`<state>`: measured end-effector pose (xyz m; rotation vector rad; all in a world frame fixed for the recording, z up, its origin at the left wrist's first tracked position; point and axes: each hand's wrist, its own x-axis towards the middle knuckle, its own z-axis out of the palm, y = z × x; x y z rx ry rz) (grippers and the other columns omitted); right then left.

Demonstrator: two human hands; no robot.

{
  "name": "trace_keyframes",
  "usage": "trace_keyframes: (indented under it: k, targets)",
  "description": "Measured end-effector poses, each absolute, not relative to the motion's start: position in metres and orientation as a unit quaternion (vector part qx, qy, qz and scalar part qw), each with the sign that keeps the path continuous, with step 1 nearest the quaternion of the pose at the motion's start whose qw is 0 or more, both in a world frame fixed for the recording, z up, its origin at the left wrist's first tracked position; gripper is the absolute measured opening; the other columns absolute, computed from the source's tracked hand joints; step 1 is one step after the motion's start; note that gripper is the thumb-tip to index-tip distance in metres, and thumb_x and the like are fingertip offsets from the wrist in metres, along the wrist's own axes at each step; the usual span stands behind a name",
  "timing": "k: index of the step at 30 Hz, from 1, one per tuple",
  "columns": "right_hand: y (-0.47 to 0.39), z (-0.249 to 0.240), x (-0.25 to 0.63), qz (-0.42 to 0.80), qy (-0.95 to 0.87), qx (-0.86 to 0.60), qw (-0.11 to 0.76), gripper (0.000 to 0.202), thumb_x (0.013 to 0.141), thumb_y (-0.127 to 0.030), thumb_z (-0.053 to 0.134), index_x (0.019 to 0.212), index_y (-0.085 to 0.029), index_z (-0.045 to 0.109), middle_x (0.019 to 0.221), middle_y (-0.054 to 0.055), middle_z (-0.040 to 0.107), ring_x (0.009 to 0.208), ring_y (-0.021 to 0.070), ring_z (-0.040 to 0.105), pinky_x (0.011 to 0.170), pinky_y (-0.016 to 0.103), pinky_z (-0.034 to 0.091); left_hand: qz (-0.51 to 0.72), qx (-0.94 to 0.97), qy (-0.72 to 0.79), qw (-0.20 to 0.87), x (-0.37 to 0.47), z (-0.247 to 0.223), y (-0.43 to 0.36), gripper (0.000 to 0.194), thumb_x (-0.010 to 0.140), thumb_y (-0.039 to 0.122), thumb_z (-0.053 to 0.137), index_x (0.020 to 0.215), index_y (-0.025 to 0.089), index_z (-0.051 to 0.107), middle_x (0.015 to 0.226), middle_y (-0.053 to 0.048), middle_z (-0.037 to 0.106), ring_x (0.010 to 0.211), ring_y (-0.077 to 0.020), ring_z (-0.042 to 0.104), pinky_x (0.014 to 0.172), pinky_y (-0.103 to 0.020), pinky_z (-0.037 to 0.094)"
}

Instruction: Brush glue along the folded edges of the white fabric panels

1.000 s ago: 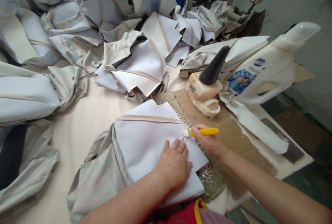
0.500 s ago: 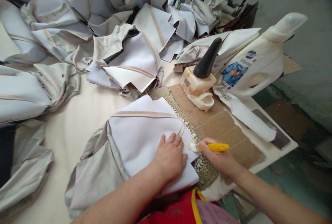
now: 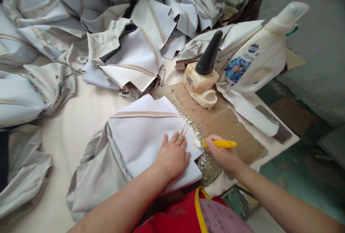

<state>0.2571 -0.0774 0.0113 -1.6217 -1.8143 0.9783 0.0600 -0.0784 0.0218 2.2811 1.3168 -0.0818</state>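
A white sheet-like bag panel (image 3: pixel 134 139) with a beige strip across it and grey cloth (image 3: pixel 97 175) attached lies in front of me. My left hand (image 3: pixel 172 155) rests flat on the panel, fingers stretched out. In my right hand (image 3: pixel 219 154) is a yellow-handled brush (image 3: pixel 221 144), gripped by its handle. The brush's white-smeared bristles touch the panel near its right edge. Beneath that edge sits a board (image 3: pixel 207 164) crusted with whitish crumbs. A whitish wet-looking streak (image 3: pixel 184 128) shows on the panel above my left fingers.
Behind the board, a cut-down plastic container (image 3: pixel 201 82) with a black cone (image 3: pixel 210 53) stands on brown cardboard (image 3: pixel 194 107). A large white jug (image 3: pixel 258 56) leans at the right beside a white strip (image 3: pixel 248 110). Similar panels (image 3: pixel 137 53) are heaped at the back and left.
The whole view has shifted slightly, so most things sit a little higher and further left. The brush is still at the panel's right edge, and my left hand still lies on the panel.
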Motion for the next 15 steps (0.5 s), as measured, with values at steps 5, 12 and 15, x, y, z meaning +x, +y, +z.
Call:
trace_keyframes:
  k: [5,12,15]
  targets:
    - [-0.113,0.011,0.274,0.337,-0.691,-0.596,0.234,0.031,0.090,-0.034,0.038,0.066,-0.019,0.050,0.059,-0.002,0.050,0.058,0.0143,0.048,0.058,0.027,0.036,-0.029,0.837,0.488,0.246,0.061,0.020,-0.078,0.041,0.086,0.038,0.037,0.118,0.018,0.052,0.134,-0.008,0.045,0.126,-0.0280,0.033,0.100,-0.060,0.027]
    - [-0.119,0.015,0.286,0.331,-0.642,-0.635,0.275,0.031,0.089,-0.036,0.041,0.066,-0.019,0.052,0.057,-0.002,0.049,0.056,0.0148,0.049,0.056,0.026,0.039,-0.036,0.825,0.505,0.252,0.056,0.040,-0.097,0.056,0.085,0.050,0.038,0.133,0.021,0.039,0.145,-0.008,0.028,0.134,-0.0316,0.018,0.103,-0.064,0.015]
    - [-0.119,0.024,0.295,0.307,-0.587,-0.674,0.327,0.028,0.087,-0.041,0.046,0.072,-0.019,0.054,0.060,0.000,0.053,0.058,0.0163,0.053,0.056,0.027,0.044,-0.036,0.815,0.516,0.264,0.045,0.050,-0.118,0.091,0.067,0.072,0.049,0.139,0.020,0.026,0.148,-0.012,0.015,0.134,-0.0380,0.008,0.101,-0.068,0.008]
